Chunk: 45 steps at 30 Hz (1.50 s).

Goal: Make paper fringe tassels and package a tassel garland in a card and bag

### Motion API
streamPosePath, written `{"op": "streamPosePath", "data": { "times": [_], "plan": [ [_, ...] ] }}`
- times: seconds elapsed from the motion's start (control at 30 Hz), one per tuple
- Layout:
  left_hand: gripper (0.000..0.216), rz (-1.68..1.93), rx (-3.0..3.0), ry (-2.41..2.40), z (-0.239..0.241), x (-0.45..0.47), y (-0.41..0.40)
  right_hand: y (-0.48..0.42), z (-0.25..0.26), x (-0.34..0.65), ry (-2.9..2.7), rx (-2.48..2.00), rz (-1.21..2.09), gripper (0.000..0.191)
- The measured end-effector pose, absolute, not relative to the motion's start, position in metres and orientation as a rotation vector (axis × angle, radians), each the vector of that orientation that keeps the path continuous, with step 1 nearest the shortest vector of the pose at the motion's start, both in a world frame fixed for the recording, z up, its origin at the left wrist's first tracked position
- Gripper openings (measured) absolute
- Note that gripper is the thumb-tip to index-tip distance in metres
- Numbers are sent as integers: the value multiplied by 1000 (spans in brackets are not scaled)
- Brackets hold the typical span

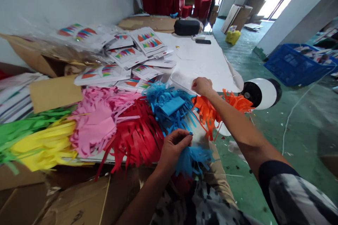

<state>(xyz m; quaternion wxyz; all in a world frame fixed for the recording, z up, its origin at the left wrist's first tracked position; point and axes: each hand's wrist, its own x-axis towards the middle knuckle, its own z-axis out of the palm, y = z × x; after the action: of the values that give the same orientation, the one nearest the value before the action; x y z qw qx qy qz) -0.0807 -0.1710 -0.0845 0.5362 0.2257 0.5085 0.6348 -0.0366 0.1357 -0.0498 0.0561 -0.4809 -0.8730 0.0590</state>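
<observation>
My left hand (174, 147) is closed in a pinch around the top of a blue fringed tassel (195, 161). Its strips hang down over my lap, and a small blue end pokes out at the fingertips. Farther forward, my right hand (202, 86) has its fingers curled together at the edge of a clear plastic tray (179, 81). Whatever those fingers may hold is hidden. Under my right forearm lies orange fringe (207, 110). A pile of blue fringe (171, 105) sits between the hands, with red fringe (139, 132) to its left.
Pink (97, 123), yellow (44, 144) and green fringe (23, 132) lie farther left. Printed packets (126, 56) are heaped behind them. A black case (187, 27) rests on the white tabletop (203, 56). On the floor at right stand a white cylinder (264, 93) and a blue crate (301, 65).
</observation>
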Motion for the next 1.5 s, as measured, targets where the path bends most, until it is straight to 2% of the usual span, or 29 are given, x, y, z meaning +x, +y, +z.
{"op": "streamPosePath", "data": {
  "times": [0.27, 0.5, 0.7, 0.93, 1.17, 1.3, 1.5],
  "plan": [
    [29, 1590, 541, 1217, -75, -83, -170, 119, -35, -12, -2555, -1233, 192, 27],
    [26, 1717, 650, 1318, -53, -82, -179, 41, -12, 38, -2231, -641, 928, 17],
    [17, 1771, 869, 1374, -40, -67, -189, -40, -1, 79, -2041, -520, 1296, 11],
    [8, 1746, 1085, 1452, -27, -50, -203, -85, 9, 111, -2131, -486, 1080, 6],
    [10, 1700, 1181, 1448, -21, -41, -208, -104, 14, 125, -2216, -471, 817, 16],
    [11, 1680, 1213, 1443, -22, -38, -208, -106, 14, 131, -2253, -516, 693, 12],
    [8, 1641, 1226, 1385, -24, -39, -204, -100, 14, 136, -2271, -487, 918, 3]
  ]
}}
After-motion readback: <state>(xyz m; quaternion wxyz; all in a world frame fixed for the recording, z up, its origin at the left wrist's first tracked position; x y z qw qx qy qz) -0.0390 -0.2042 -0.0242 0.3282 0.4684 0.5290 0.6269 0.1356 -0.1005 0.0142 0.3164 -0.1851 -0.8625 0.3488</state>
